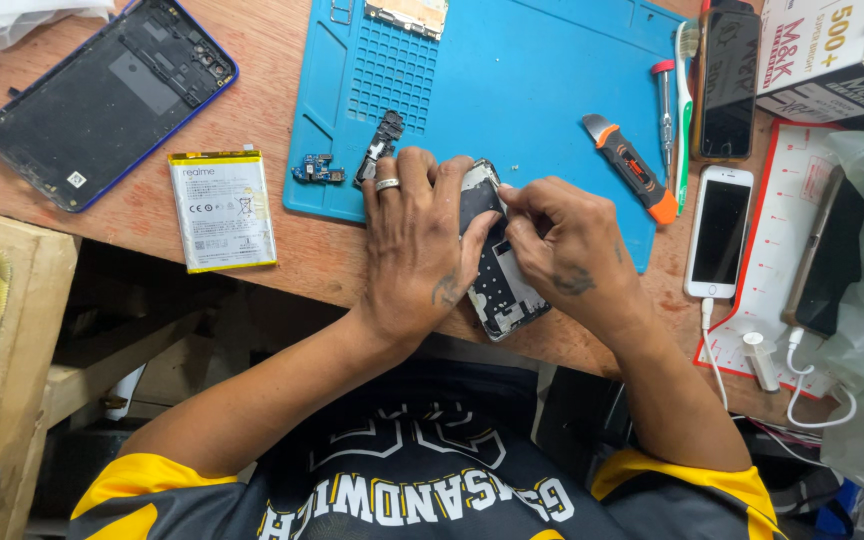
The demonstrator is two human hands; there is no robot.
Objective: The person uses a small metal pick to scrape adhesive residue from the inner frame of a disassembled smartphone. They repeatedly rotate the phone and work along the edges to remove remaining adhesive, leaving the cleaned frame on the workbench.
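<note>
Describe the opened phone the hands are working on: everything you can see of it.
The opened phone is a slim frame with its back off, showing dark and silvery inner parts and a pale perforated plate at its lower end. It lies tilted across the near edge of the blue mat, overhanging the wooden table. The left hand grips its left side; the right hand pinches at its upper end.

- I see a wooden table (282, 40) bearing a blue mat (552, 90) beyond my grip.
- Left of it: flat battery (222, 210), phone back cover (107, 95).
- Right: white phone (719, 230), white-red board (787, 215).
</note>
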